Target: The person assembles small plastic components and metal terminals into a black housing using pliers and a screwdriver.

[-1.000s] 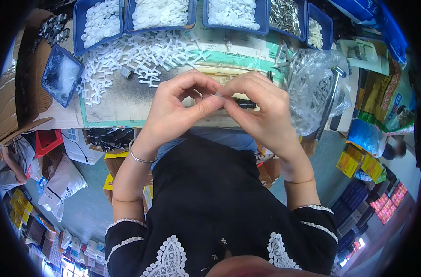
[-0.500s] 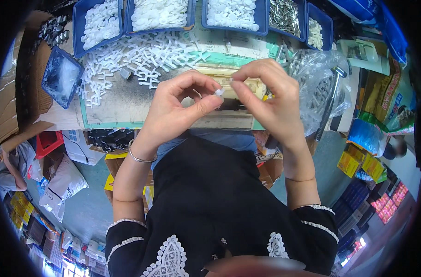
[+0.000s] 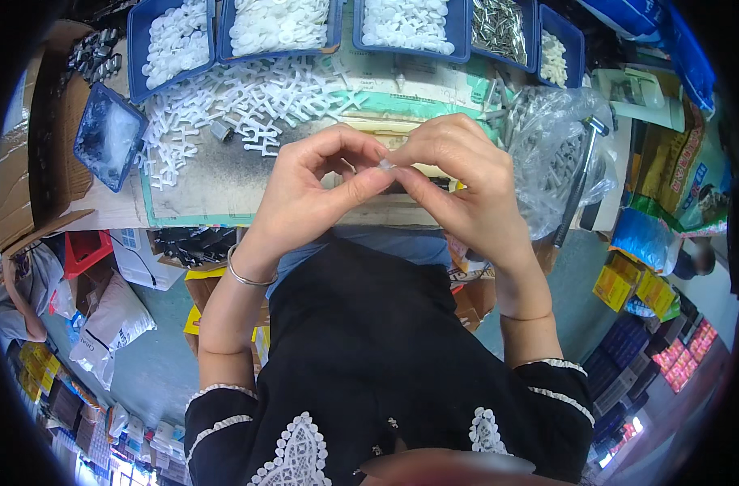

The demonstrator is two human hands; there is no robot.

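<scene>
Above the front edge of the workbench [image 3: 199, 202], my two hands meet fingertip to fingertip. My left hand [image 3: 325, 174] pinches a small white plastic piece [image 3: 386, 164] between thumb and forefinger. My right hand [image 3: 458, 166] is closed in a pinch against the same piece; whatever tiny part it may hold is hidden by the fingertips. Behind the hands lies a cream-coloured block or fixture [image 3: 377, 127], mostly covered by them. To the left of it spreads a heap of white branched plastic parts [image 3: 248, 97].
Blue bins along the back hold white discs [image 3: 284, 24], metal pins [image 3: 499, 28] and small cream pieces [image 3: 552, 61]. A tilted blue bin [image 3: 110, 134] stands left. At right, a hammer [image 3: 578, 182] lies by a clear plastic bag [image 3: 547, 130]. Another person's arm [image 3: 21, 300] shows far left.
My right hand has moved left, bringing its fingertips from a short gap away onto the white piece in my left hand. My left hand has barely moved.
</scene>
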